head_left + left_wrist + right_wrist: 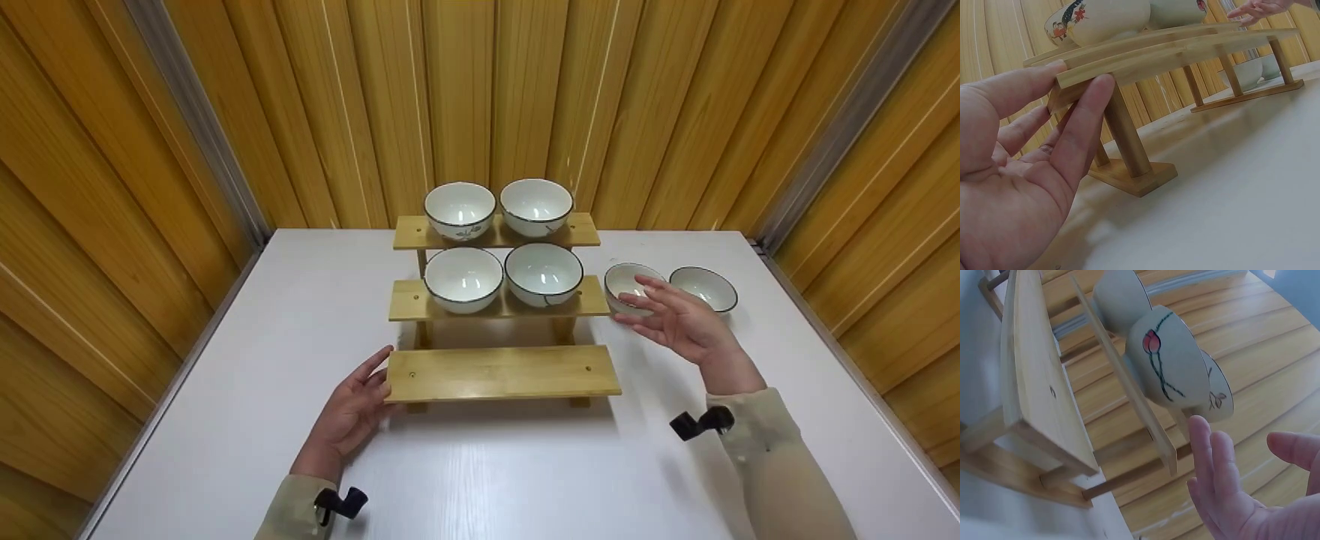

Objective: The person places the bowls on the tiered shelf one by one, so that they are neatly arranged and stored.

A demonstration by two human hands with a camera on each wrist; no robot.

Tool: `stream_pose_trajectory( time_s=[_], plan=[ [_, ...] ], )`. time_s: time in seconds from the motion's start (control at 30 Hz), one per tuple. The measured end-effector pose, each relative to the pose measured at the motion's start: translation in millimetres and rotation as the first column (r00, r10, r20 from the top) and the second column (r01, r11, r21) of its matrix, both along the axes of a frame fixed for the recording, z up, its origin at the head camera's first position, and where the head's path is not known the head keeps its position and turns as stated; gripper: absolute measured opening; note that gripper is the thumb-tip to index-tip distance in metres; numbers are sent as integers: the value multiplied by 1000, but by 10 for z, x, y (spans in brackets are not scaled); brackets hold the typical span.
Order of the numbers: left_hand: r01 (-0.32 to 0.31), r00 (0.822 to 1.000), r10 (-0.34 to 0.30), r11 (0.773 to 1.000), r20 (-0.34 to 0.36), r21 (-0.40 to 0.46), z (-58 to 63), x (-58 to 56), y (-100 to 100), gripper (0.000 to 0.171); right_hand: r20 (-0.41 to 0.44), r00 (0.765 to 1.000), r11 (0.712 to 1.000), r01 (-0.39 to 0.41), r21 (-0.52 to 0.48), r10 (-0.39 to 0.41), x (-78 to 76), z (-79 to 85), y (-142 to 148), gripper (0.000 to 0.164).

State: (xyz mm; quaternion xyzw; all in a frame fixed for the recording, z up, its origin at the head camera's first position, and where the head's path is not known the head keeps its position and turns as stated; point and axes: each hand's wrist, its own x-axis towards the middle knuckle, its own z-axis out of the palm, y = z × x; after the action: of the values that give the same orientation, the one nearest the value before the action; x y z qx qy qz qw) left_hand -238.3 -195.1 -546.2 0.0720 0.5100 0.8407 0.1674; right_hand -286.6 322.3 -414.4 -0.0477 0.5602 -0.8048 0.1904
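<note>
A three-step wooden shelf (502, 373) stands on the table. My left hand (352, 412) holds the left end of its lowest board, thumb at the upper edge and fingers at the underside, as the left wrist view shows. Two white bowls with dark rims, a left one (460, 210) and a right one (536, 206), sit on the top step. On the middle step are two more, a left bowl (463, 279) and a right bowl (544, 274) with a painted red bud. My right hand (679, 322) hovers right of the shelf, fingers extended, holding nothing.
Two further bowls, a nearer one (628, 281) and a farther-right one (703, 289), stand on the white table (247, 360) right of the shelf. My right hand partly covers the first. Wood-patterned walls (457, 97) enclose the table at the back and sides.
</note>
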Motion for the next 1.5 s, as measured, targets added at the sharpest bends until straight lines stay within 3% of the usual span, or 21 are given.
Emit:
stream_pose_trajectory(
  time_s=[0.27,0.67,0.77,0.97,1.2,1.23,1.37,1.5],
  plan=[
    [-31,999,31,1000,26,-3,17,2,9,71,57,993,994,103,-46,-100,61,-96,319,21],
    [-39,998,40,999,41,-25,37,21,9,72,171,953,954,272,-126,-249,121,-298,894,28],
    [-38,998,39,999,38,-32,36,23,5,71,201,930,935,335,-118,-308,115,-369,993,32],
    [-36,999,37,999,36,-22,35,21,5,72,292,854,885,462,-50,-430,34,-489,1110,90],
    [-35,999,35,999,31,-28,28,13,9,72,421,754,833,552,8,-504,-119,-581,1158,89],
    [-33,999,34,999,30,-30,26,13,9,72,424,746,829,559,20,-513,-146,-598,1159,88],
    [-25,999,26,999,31,-24,23,17,4,73,400,756,832,554,31,-518,-251,-657,1156,82],
    [-25,999,25,1000,31,-15,25,15,8,73,403,751,822,569,5,-522,-360,-674,1157,82]
  ],
)
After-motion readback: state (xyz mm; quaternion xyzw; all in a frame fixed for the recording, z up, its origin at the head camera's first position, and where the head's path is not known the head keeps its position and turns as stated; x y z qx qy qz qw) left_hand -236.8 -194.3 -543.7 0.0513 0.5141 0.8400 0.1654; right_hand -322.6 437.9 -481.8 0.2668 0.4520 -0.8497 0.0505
